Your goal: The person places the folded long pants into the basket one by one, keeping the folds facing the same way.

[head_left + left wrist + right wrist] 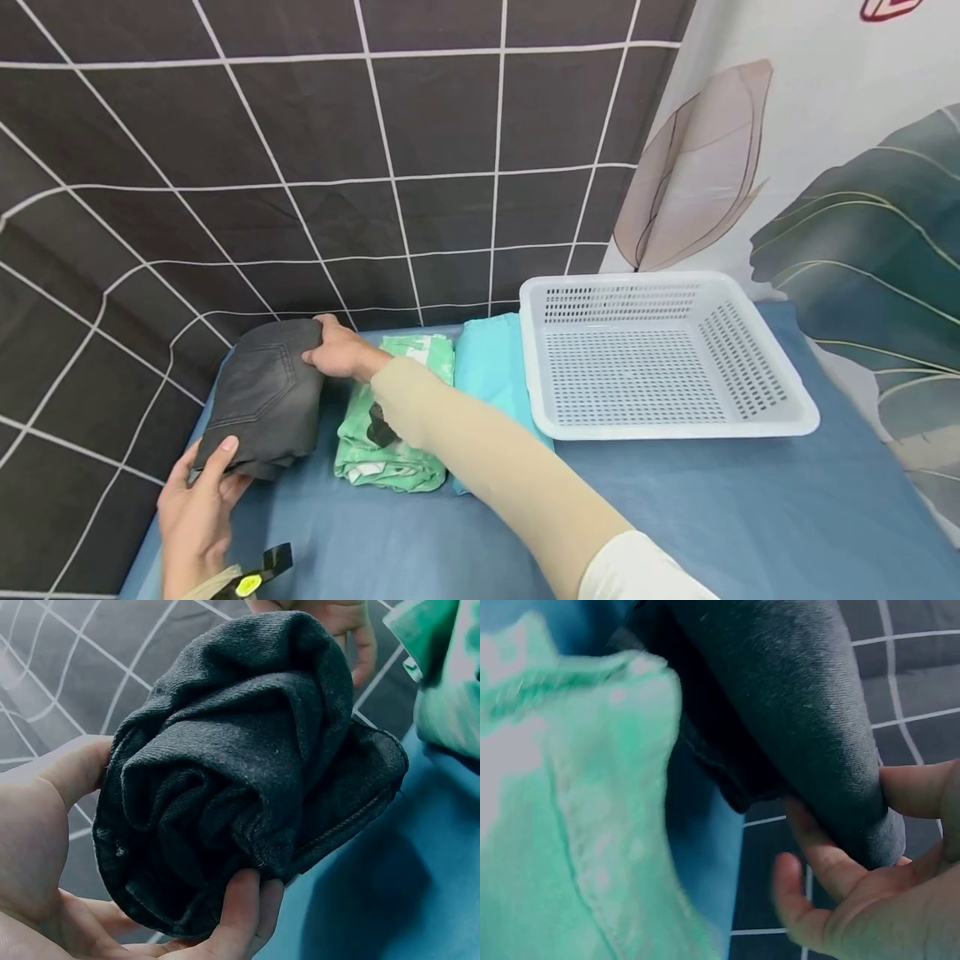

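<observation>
The near end of a folded dark-grey denim bundle [262, 387] was gripped by the L hand [197, 508], its thumb & fingers spread wide by the bundle's thickness. The far end was pinched less widely by the R hand [343, 350], thumb on one side, fingers on the other; in the R-wrist view a couple of fingers were held away from the cloth. The bundle was thus seen btwn both hands, ctr-left of the head view, w/ a stitched pocket turned up; rolled inner layers were shown at its near end in the L-wrist view.

The R forearm was covered by a beige sleeve [487, 458], stretched to lower ctr & passed over a folded green-&-white garment [397, 468]. Just right of that, a turquoise garment [487, 358] was partly hidden by the sleeve. A white perforated basket [675, 430] was placed right of ctr. All were set on a blue cover [675, 517], backed by dark grid-patterned cloth [322, 125], upper left, & leaf-print cloth [810, 50], upper right.
</observation>
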Tool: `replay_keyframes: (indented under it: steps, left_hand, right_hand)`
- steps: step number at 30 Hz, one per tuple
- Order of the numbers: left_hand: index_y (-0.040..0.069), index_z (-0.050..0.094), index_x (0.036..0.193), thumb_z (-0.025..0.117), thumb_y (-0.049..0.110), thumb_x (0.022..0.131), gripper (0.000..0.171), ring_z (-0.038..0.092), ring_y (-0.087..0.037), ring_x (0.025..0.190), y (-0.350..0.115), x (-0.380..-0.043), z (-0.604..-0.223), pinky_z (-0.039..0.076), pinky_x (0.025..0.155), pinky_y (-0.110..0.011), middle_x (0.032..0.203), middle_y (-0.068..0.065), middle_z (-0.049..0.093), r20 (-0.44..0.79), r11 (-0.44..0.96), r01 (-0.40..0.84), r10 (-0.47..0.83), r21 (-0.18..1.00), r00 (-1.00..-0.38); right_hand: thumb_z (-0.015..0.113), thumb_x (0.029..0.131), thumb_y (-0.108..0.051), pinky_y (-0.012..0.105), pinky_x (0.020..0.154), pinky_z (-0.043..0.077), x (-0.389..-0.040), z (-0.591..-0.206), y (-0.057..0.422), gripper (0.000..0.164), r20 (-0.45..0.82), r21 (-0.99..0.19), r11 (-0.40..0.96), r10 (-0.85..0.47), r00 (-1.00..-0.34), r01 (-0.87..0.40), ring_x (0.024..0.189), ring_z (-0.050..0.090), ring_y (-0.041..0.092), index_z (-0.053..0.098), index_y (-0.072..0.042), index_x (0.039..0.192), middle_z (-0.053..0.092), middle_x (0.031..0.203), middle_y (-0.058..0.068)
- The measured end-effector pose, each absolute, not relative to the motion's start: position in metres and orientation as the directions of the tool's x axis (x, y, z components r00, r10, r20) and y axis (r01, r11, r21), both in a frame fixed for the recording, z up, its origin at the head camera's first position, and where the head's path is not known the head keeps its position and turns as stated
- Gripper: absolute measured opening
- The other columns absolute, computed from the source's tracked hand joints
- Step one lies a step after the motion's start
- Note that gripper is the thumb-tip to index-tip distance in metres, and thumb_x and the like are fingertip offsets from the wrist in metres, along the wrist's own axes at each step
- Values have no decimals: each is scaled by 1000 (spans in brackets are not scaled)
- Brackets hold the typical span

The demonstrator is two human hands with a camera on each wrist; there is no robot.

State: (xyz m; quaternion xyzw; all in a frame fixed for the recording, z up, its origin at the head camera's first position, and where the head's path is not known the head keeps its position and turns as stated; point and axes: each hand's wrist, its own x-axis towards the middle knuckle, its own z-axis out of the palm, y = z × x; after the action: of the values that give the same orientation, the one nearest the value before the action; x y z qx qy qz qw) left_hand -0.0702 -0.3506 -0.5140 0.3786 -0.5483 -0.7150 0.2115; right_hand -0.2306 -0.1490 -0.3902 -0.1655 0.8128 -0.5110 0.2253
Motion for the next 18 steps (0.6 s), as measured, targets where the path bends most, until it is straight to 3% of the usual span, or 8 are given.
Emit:
replay_keyframes:
  steps: [2, 4, 6, 9, 11, 13, 18]
  left_hand:
    - [19, 54, 141, 91, 26, 76, 75, 72, -13, 80, -349, -69, -508, 57, 57, -24, 128, -6, 53, -315, -306, -125, -717, 944, -622]
    - [21, 52, 143, 88, 25, 79, 73, 71, -13, 87, -344, -66, -496, 59, 66, -27, 130, -5, 52, -317, -298, -140, -710, 944, -629]
    - [22, 50, 145, 85, 26, 83, 71, 68, -13, 96, -333, -63, -478, 58, 83, -35, 137, -7, 48, -318, -282, -161, -708, 946, -631]
    - [21, 48, 148, 79, 22, 89, 66, 66, -10, 96, -315, -56, -450, 56, 85, -31, 137, -6, 47, -294, -270, -139, -707, 953, -643]
    - [19, 48, 146, 76, 17, 91, 62, 66, -8, 92, -306, -53, -435, 57, 78, -26, 133, -4, 49, -289, -295, -101, -710, 950, -642]
    - [17, 50, 143, 75, 11, 92, 57, 68, -6, 83, -301, -49, -423, 53, 62, -20, 122, 3, 53, -287, -333, -54, -706, 941, -648]
    - [13, 51, 138, 71, 3, 93, 50, 72, -8, 79, -296, -44, -409, 56, 60, -23, 107, 4, 64, -281, -385, 5, -682, 923, -675]
  right_hand:
    - [65, 97, -11, 21, 101, 43, -228, -385, -146, 57, -195, -927, 375, -497, -845, -7, 126, 54, 16, 41, -9, 148, 56, 138, 8]
    - [64, 97, -8, 23, 102, 43, -225, -380, -144, 57, -192, -947, 320, -502, -844, 25, 128, 52, 16, 40, -10, 149, 54, 140, 8]
    - [63, 98, -8, 24, 104, 42, -222, -376, -141, 59, -195, -960, 274, -501, -843, 59, 131, 50, 17, 38, -9, 151, 50, 144, 9]
    - [65, 98, -11, 26, 104, 43, -216, -371, -138, 63, -220, -967, 218, -469, -855, 129, 134, 48, 17, 35, -7, 153, 49, 147, 11]
    - [66, 98, -12, 31, 102, 47, -211, -369, -137, 62, -238, -970, 153, -452, -860, 188, 130, 53, 20, 37, -3, 151, 53, 143, 13]
    - [67, 97, -11, 36, 96, 52, -207, -367, -137, 55, -246, -968, 61, -448, -860, 245, 123, 59, 23, 44, 3, 146, 60, 135, 16]
    - [68, 96, -8, 32, 88, 55, -193, -365, -132, 43, -197, -961, -99, -415, -888, 260, 106, 66, 18, 57, 6, 135, 69, 119, 13]
